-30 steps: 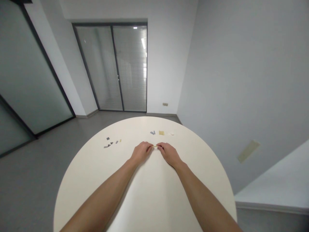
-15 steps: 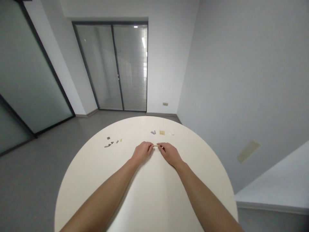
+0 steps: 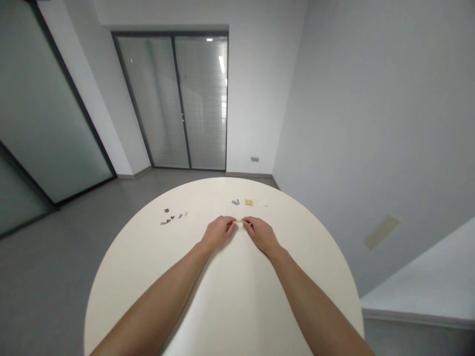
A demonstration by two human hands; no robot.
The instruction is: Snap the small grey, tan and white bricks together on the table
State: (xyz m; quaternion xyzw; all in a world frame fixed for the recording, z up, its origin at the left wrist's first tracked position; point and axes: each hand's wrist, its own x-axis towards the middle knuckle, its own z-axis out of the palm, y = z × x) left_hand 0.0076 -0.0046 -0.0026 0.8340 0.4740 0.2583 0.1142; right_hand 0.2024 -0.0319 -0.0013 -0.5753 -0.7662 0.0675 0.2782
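Note:
Between my two hands is a small, thin yellowish piece (image 3: pixel 239 221), held just above or on the white table; its exact kind is too small to make out. My left hand (image 3: pixel 220 230) pinches its left end with thumb and fingers. At the other end, the fingertips of my right hand (image 3: pixel 259 231) are closed on the same piece. Just beyond my hands lie grey strips (image 3: pixel 235 202), a flat yellowish piece (image 3: pixel 249 202) and a small whitish piece (image 3: pixel 264 204).
A round white table (image 3: pixel 226 296) fills the lower middle. On its left side lie several small dark pieces (image 3: pixel 168 220), a dark square (image 3: pixel 166 210), a grey strip (image 3: pixel 180 216) and a small yellow piece (image 3: pixel 186 214). Glass doors (image 3: pixel 172 101) stand beyond.
The bit of the yellowish piece showing between my fingertips looks slightly shorter, and my right fingertips sit a touch further left. Both hands keep their hold.

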